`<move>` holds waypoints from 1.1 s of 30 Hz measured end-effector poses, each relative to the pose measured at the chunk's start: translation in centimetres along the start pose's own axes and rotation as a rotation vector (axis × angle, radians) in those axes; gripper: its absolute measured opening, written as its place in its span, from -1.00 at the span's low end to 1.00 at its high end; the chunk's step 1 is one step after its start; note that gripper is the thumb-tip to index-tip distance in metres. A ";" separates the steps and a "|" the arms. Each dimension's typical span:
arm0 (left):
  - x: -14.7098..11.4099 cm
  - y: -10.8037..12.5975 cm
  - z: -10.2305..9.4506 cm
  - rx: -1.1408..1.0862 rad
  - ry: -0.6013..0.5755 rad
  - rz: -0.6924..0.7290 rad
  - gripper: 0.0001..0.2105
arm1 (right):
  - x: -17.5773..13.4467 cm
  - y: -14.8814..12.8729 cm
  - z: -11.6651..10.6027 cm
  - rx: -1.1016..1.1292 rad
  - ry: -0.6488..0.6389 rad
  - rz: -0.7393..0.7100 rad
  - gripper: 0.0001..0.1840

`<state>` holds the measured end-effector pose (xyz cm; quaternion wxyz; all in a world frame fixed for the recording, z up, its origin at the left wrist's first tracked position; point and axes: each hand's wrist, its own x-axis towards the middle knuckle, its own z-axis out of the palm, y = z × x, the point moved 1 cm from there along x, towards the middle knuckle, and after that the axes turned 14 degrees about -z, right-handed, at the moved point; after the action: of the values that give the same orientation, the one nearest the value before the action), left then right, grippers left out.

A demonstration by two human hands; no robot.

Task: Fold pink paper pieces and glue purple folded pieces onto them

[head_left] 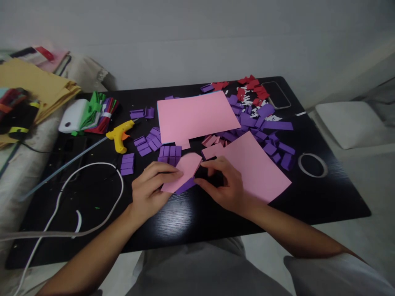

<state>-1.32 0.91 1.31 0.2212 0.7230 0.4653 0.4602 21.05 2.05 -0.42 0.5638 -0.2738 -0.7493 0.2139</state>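
Observation:
A small pink paper piece with a rounded top is held up above the near middle of the black table. My left hand grips its left side, thumb below and fingers over the front. My right hand is closed at the right edge, the index fingertip at the upper corner and the thumb lower down. A purple paper piece shows beneath the pink one; whether the two are joined I cannot tell. To the right, a large pink sheet lies partly under my right wrist.
Another pink sheet lies further back. Folded purple pieces and a purple pile surround it. A yellow glue gun with a blue stick, a white cable, a tape ring and a clear phone case also occupy the table.

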 end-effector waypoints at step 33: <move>-0.6 0.3 1.9 -0.380 -0.052 -0.692 -0.78 | -0.2 0.2 1.0 0.482 0.042 0.637 -0.68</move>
<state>0.42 0.41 0.31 0.5048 0.4812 0.5823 0.4177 20.20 2.06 -0.92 0.5325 -0.3567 -0.5433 0.5422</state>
